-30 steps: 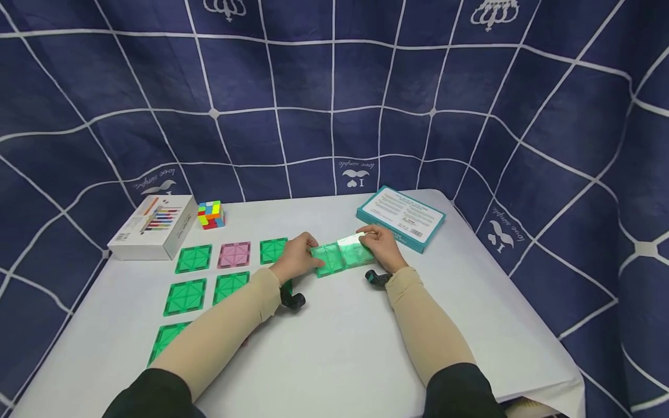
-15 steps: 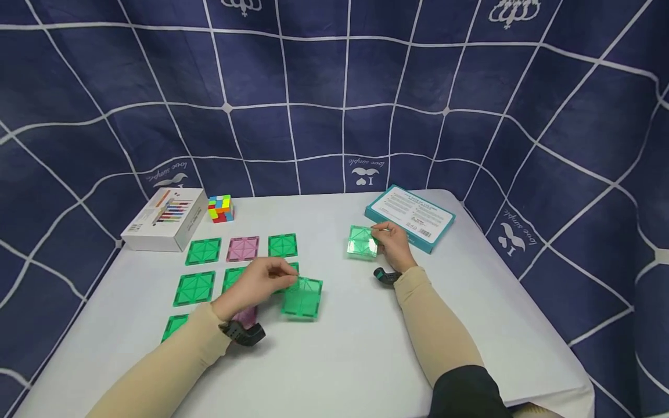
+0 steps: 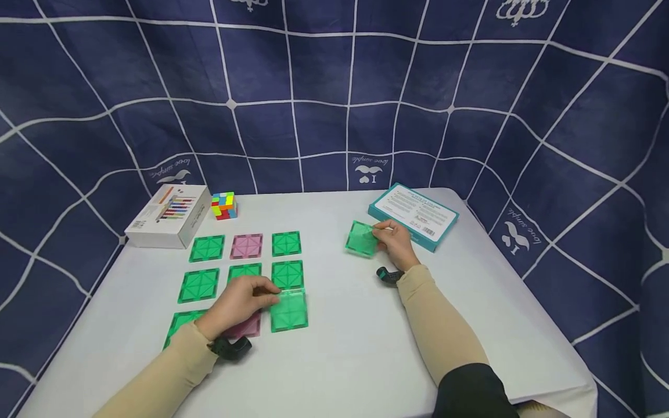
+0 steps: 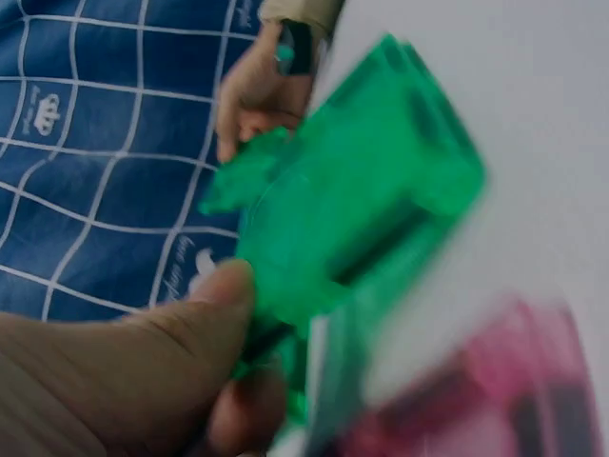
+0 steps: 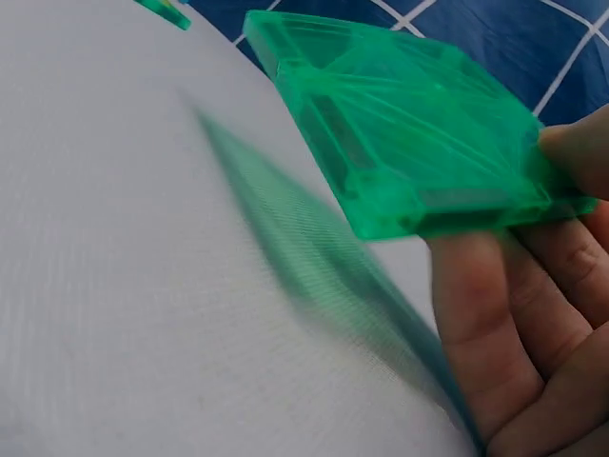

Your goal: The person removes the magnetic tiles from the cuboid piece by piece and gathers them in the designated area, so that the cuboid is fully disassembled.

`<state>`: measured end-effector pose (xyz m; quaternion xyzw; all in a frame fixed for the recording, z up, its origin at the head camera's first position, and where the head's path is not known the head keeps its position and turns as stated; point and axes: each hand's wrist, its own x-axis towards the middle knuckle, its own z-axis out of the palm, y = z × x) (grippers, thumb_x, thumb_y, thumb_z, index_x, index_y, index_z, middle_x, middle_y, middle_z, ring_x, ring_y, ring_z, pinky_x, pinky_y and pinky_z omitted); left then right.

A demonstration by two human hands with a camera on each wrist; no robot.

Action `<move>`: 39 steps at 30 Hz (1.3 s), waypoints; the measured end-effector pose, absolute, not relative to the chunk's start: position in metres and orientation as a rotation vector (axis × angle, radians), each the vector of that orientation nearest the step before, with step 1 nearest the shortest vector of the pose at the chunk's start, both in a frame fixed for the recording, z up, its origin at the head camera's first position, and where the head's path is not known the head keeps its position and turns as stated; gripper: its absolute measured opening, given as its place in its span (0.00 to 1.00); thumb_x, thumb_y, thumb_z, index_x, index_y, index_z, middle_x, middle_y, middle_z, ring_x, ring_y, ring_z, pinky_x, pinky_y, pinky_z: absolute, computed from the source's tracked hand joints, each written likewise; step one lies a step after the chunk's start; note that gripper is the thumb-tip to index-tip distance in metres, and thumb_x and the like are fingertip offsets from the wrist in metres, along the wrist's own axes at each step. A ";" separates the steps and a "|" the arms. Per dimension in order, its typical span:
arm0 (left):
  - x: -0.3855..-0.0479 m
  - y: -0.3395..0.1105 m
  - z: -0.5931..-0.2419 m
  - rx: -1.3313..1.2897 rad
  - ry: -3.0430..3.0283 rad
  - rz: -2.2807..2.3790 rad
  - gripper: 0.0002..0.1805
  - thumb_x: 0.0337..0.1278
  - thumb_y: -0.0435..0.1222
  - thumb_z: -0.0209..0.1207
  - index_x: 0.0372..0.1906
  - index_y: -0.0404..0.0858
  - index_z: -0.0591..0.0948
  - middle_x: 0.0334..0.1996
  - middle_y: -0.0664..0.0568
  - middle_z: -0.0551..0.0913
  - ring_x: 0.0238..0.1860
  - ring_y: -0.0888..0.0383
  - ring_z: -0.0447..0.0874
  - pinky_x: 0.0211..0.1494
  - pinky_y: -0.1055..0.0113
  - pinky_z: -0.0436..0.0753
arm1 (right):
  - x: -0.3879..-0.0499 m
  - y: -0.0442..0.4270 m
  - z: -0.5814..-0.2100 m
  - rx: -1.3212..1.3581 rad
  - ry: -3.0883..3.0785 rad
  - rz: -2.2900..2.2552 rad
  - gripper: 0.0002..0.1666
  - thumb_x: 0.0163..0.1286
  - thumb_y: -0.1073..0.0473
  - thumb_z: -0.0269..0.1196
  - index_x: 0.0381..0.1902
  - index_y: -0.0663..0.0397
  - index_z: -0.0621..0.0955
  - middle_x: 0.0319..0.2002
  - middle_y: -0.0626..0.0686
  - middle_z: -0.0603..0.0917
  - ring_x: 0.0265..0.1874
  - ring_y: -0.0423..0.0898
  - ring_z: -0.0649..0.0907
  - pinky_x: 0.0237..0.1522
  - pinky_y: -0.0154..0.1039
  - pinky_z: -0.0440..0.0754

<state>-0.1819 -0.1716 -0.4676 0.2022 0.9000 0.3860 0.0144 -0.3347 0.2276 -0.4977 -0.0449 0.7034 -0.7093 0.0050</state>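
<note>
My left hand [image 3: 240, 302] pinches the edge of a green translucent square magnetic tile [image 3: 290, 313]. In the left wrist view the thumb lies along that tile's edge, and a pink tile [image 4: 476, 400] shows beside it, blurred. The held tile is at the lower right of rows of tiles, just below a green tile [image 3: 287, 274]. At the right, my right hand [image 3: 395, 244] grips another green square tile [image 3: 360, 239] by its right edge, tilted above the table. The right wrist view shows thumb and fingers on opposite faces of this tile [image 5: 409, 133].
Left of centre, several green tiles and a pink tile [image 3: 246, 246] lie in rows on the white table [image 3: 355, 360]; my left hand partly covers some. Behind them stand a white box [image 3: 167, 217] and a puzzle cube [image 3: 224, 205]. A teal box [image 3: 415, 215] lies beyond my right hand.
The two green tiles, earlier side by side between both hands, have come apart. My left hand has carried one left and towards me to the rows. My right hand keeps the other, now tilted differently.
</note>
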 end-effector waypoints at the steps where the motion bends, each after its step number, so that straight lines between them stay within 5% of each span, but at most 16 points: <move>1: -0.182 -0.171 -0.468 0.633 2.808 1.193 0.06 0.59 0.38 0.73 0.40 0.48 0.91 0.37 0.62 0.89 0.37 0.66 0.84 0.42 0.70 0.85 | -0.334 0.227 -0.497 -0.140 2.204 -2.216 0.12 0.71 0.60 0.66 0.48 0.60 0.80 0.31 0.47 0.89 0.28 0.40 0.84 0.32 0.34 0.85; 7: -0.187 -0.167 -0.472 0.694 2.818 1.105 0.07 0.59 0.39 0.73 0.42 0.49 0.90 0.38 0.64 0.89 0.41 0.65 0.84 0.47 0.67 0.85 | -0.327 0.218 -0.486 -0.209 2.109 -2.219 0.08 0.71 0.62 0.67 0.45 0.56 0.80 0.28 0.45 0.89 0.27 0.38 0.81 0.31 0.32 0.79; 13: -0.187 -0.165 -0.476 0.741 2.864 1.051 0.06 0.56 0.38 0.74 0.39 0.49 0.91 0.37 0.64 0.87 0.41 0.63 0.83 0.47 0.62 0.84 | -0.304 0.179 -0.460 -0.457 1.853 -2.121 0.06 0.70 0.71 0.64 0.41 0.59 0.79 0.30 0.50 0.90 0.25 0.40 0.85 0.29 0.34 0.85; 20: -0.189 -0.166 -0.475 0.679 2.981 1.089 0.04 0.62 0.41 0.71 0.40 0.51 0.90 0.39 0.64 0.87 0.46 0.59 0.83 0.52 0.55 0.83 | -0.250 0.123 -0.426 -0.890 1.762 -1.511 0.22 0.66 0.71 0.68 0.57 0.72 0.78 0.38 0.53 0.85 0.26 0.43 0.87 0.32 0.45 0.90; 27: -0.193 -0.167 -0.472 0.522 3.125 1.336 0.06 0.68 0.44 0.67 0.40 0.48 0.90 0.40 0.59 0.88 0.46 0.58 0.83 0.47 0.55 0.82 | -0.199 0.086 -0.423 -1.001 1.727 -1.076 0.07 0.64 0.72 0.70 0.39 0.64 0.83 0.25 0.52 0.88 0.20 0.45 0.87 0.31 0.45 0.90; 39: -0.193 -0.165 -0.475 0.531 3.115 1.331 0.05 0.67 0.43 0.67 0.40 0.47 0.90 0.41 0.59 0.88 0.47 0.57 0.83 0.48 0.54 0.82 | -0.176 0.075 -0.432 -0.989 2.074 -0.680 0.11 0.62 0.63 0.76 0.26 0.50 0.83 0.18 0.46 0.84 0.13 0.40 0.84 0.25 0.34 0.86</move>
